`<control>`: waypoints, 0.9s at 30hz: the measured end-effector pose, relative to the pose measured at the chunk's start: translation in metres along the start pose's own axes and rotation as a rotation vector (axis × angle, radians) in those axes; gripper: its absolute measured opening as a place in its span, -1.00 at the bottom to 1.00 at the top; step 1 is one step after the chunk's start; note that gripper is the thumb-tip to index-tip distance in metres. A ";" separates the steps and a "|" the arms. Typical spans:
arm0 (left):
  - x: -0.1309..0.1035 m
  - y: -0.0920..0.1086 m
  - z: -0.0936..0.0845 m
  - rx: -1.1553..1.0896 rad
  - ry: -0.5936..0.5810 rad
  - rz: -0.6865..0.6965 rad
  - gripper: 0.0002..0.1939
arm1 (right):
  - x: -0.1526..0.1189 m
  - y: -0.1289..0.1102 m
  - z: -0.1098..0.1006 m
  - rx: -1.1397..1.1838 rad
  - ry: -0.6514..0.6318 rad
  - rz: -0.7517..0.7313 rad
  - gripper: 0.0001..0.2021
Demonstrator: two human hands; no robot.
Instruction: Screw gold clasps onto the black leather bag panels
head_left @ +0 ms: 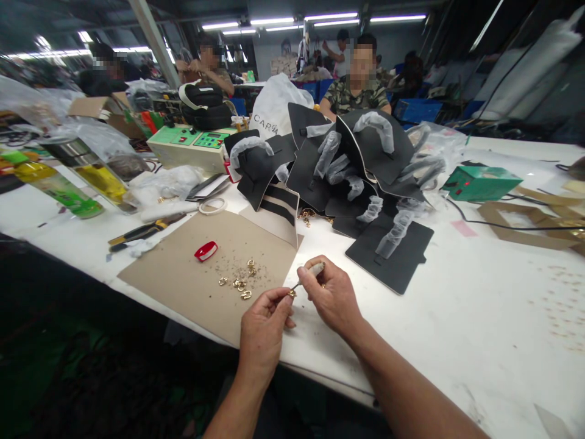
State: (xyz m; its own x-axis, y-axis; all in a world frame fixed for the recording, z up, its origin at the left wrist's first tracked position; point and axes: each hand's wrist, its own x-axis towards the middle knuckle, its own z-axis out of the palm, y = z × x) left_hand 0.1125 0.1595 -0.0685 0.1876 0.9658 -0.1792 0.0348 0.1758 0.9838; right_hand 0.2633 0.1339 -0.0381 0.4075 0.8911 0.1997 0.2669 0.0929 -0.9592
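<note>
Small gold fitting [291,293] pinched between thumb and forefinger of the left hand [262,326], fingers closed tight on it, just off the near right corner of the brown cardboard sheet [183,274]. Right hand [333,296] curled shut around a slim tool [311,273], pale wrapped handle up, thin metal tip angled down into the fitting. Both hands touching or nearly so, low over the white table [479,292] beside that corner.

Best done with the fitting kept still and the tool alone moving: left pinch firm, wrists braced low. Tip worth keeping in line with the fitting's opening (too small here to tell its exact shape), since a sideways slip would likely flick the piece from the fingers. Light pressure, short strokes.

More gold fittings [240,281] scattered loose on the cardboard sheet among fine debris, left of the hands, within easy reach. A red clip-like piece [206,250] further in on the sheet. Black panels with wrapped straps [361,164] heaped beyond the sheet's far right edge. Utility knife [141,232] off its far left corner. Other people seated well beyond the sheet.
</note>
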 end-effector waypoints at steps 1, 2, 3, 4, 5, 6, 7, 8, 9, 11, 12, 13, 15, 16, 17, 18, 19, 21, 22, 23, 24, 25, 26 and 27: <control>0.000 0.000 0.000 -0.001 0.002 0.001 -0.65 | 0.000 -0.001 0.000 0.000 0.000 0.002 -0.77; 0.000 0.001 0.000 -0.003 0.004 0.003 -0.66 | 0.000 -0.001 0.000 -0.001 0.000 0.002 -0.77; 0.000 0.001 0.001 -0.006 0.006 0.005 -0.66 | 0.000 -0.002 0.000 0.000 0.001 0.000 -0.76; 0.000 0.001 0.001 -0.008 0.007 0.005 -0.67 | 0.000 -0.002 0.000 0.002 0.005 -0.004 -0.76; -0.001 0.001 0.001 -0.007 0.009 0.005 -0.67 | 0.000 -0.002 0.000 0.003 0.011 -0.010 -0.76; -0.001 0.001 0.001 -0.005 0.012 0.005 -0.68 | 0.000 -0.002 0.000 0.005 0.020 -0.015 -0.76; -0.001 0.001 0.001 -0.002 0.014 0.005 -0.68 | 0.000 -0.002 0.000 0.007 0.031 -0.020 -0.76; -0.001 0.001 0.001 0.002 0.015 0.005 -0.68 | 0.000 -0.002 0.000 0.009 0.041 -0.023 -0.76; -0.001 0.001 0.001 0.005 0.015 0.006 -0.68 | 0.000 -0.002 -0.001 0.011 0.045 -0.025 -0.76; -0.001 0.000 0.001 0.008 0.011 0.009 -0.67 | 0.000 -0.003 -0.001 0.015 0.042 -0.024 -0.76; -0.001 0.000 0.001 0.009 0.009 0.009 -0.67 | 0.000 -0.003 -0.001 0.016 0.036 -0.023 -0.77; -0.001 0.000 0.001 0.011 0.007 0.010 -0.67 | 0.000 -0.003 -0.001 0.016 0.030 -0.021 -0.77; -0.001 0.000 0.001 0.020 0.005 0.013 -0.67 | 0.000 -0.003 -0.001 0.013 0.024 -0.019 -0.77; -0.002 0.000 0.001 0.025 0.005 0.014 -0.67 | 0.000 -0.002 -0.001 0.010 0.023 -0.019 -0.77; -0.002 0.000 0.000 0.029 0.004 0.015 -0.67 | 0.000 -0.002 0.000 0.005 0.021 -0.018 -0.77; -0.002 -0.001 0.000 0.032 0.003 0.017 -0.68 | 0.001 -0.001 0.000 0.001 0.020 -0.019 -0.77; -0.002 -0.001 0.000 0.033 0.002 0.018 -0.68 | 0.001 -0.001 0.000 -0.005 0.019 -0.019 -0.77; -0.002 0.000 0.000 0.031 0.003 0.023 -0.68 | 0.000 -0.001 -0.001 -0.011 0.020 -0.017 -0.77; -0.002 0.000 0.000 0.029 0.005 0.026 -0.69 | 0.000 -0.002 -0.001 -0.013 0.020 -0.015 -0.77; -0.002 0.000 0.001 0.026 0.006 0.029 -0.69 | 0.000 -0.002 -0.001 -0.013 0.019 -0.013 -0.77; -0.003 0.001 0.001 0.023 0.009 0.030 -0.69 | 0.000 -0.002 -0.001 -0.013 0.018 -0.011 -0.77; -0.003 0.001 0.001 0.022 0.011 0.029 -0.70 | 0.000 -0.003 -0.002 -0.012 0.016 -0.008 -0.78; -0.003 0.001 0.001 0.021 0.011 0.028 -0.70 | 0.000 -0.003 -0.002 -0.012 0.013 -0.007 -0.78; -0.003 0.002 0.001 0.019 0.013 0.026 -0.70 | 0.000 -0.003 -0.002 -0.012 0.012 -0.007 -0.78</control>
State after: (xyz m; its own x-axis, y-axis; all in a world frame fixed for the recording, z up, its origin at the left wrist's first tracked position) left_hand 0.1133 0.1562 -0.0664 0.1758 0.9724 -0.1532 0.0488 0.1468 0.9880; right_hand 0.2641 0.1325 -0.0353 0.4159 0.8852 0.2085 0.2802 0.0934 -0.9554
